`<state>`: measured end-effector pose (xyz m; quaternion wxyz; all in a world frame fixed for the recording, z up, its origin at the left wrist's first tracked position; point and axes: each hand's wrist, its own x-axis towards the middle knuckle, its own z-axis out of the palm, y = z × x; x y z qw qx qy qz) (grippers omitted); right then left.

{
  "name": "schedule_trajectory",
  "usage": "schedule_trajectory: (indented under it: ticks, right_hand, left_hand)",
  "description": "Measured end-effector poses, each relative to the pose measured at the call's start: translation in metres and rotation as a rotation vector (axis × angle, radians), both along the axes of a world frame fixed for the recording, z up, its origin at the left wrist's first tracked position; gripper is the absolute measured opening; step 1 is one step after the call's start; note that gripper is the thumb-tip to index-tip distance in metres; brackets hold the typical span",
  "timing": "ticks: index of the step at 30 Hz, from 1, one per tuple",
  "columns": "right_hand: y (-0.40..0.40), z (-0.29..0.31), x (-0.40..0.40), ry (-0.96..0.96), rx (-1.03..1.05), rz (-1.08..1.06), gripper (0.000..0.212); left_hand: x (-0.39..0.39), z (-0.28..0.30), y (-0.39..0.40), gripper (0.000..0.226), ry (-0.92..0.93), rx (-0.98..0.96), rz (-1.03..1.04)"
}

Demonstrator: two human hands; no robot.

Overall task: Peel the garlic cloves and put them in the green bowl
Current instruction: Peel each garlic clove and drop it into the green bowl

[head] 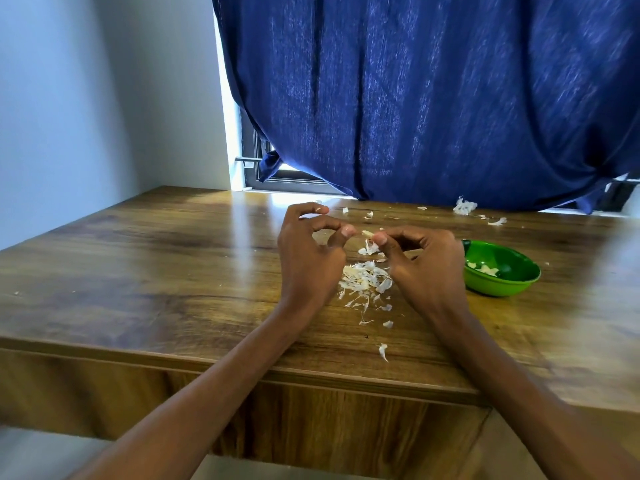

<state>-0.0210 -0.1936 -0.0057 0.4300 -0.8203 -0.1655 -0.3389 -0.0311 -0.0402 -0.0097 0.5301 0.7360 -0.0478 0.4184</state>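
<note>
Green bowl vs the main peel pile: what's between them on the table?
In the head view, the right hand, pinching a garlic clove, sits between the green bowl and the peel pile; the table underneath is hidden.

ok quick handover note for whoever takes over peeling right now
Right hand: pinches a garlic clove at its fingertips, skin partly off.
Left hand: fingers curled, holds nothing, close beside the clove.
Green bowl: right of the hands on the table, a few peeled cloves inside.
Skins: piled under the hands.
Left: finish this clove and drop it in the bowl.
</note>
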Motion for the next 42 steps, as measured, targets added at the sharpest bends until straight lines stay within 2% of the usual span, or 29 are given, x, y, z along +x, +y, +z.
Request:
schedule_trajectory:
  ticks: [4, 6, 10, 12, 19, 22, 26, 33, 39, 42]
  right_hand:
    - [-0.001, 0.0, 0.002, 0.002, -0.001, 0.012, 0.016]
    - [-0.001, -0.001, 0.003, 0.016, -0.005, 0.025, 0.016]
    - [-0.001, -0.002, 0.003, 0.063, -0.024, 0.097, 0.015]
    - [0.0, -0.001, 0.003, 0.081, -0.047, 0.129, 0.015]
    - [-0.001, -0.002, 0.005, 0.095, -0.087, 0.164, 0.031]
    - [0.001, -0.002, 0.004, 0.059, -0.042, 0.176, 0.021]
    - [0.001, 0.0, 0.0, 0.024, 0.006, 0.212, 0.012]
    - [-0.002, 0.0, 0.0, 0.04, 0.03, 0.192, 0.012]
    - [-0.004, -0.001, 0.002, 0.067, 0.022, 0.152, 0.013]
    - [-0.004, -0.001, 0.001, 0.063, 0.058, 0.203, 0.01]
  left_hand:
    - [0.005, -0.005, 0.006, 0.036, 0.057, 0.048, -0.008]
    - [0.003, -0.005, 0.004, 0.04, 0.018, 0.105, -0.054]
    - [-0.004, 0.001, -0.005, 0.025, -0.046, 0.124, -0.148]
    - [-0.003, 0.001, -0.005, 0.02, -0.035, 0.092, -0.128]
    - [0.004, -0.001, 0.002, 0.018, 0.052, -0.057, -0.106]
    - [0.007, -0.002, 0.004, 0.016, 0.043, -0.09, -0.125]
    - [0.0, 0.002, 0.001, 0.015, 0.028, -0.029, -0.119]
    - [-0.002, 0.003, 0.003, 0.026, 0.037, -0.023, -0.115]
    - [-0.003, 0.001, 0.002, 0.004, 0.041, -0.073, -0.128]
    - [-0.006, 0.003, -0.003, 0.031, 0.154, -0.103, -0.274]
